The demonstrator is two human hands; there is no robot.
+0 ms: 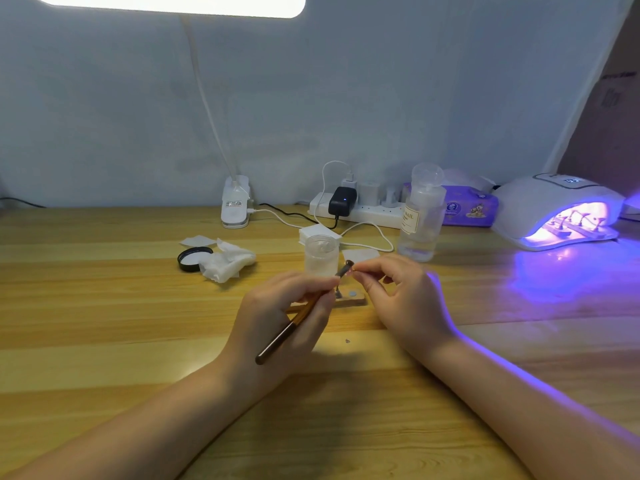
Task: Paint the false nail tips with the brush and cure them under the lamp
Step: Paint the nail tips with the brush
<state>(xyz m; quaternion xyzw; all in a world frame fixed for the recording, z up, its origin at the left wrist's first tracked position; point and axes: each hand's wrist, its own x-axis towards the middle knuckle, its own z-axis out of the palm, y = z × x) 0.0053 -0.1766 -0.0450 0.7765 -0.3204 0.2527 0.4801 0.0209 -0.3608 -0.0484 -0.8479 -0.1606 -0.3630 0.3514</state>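
Observation:
My left hand (277,317) grips a brush (294,323) with a brown and gold handle, its tip pointing up and right. My right hand (398,296) pinches a small false nail tip (354,269) on a stand, right at the brush tip. Below the hands lies a small wooden holder (353,298) with a metal disc on it. At the far right the white curing lamp (554,209) glows purple, with a strip of nail tips on stands (571,226) inside it.
A clear jar (321,254) stands just behind the hands, its black lid (192,258) and crumpled wipes (228,261) to the left. A clear liquid bottle (420,216), power strip (356,209), tissue pack (471,206) and desk-lamp clamp (235,206) line the back.

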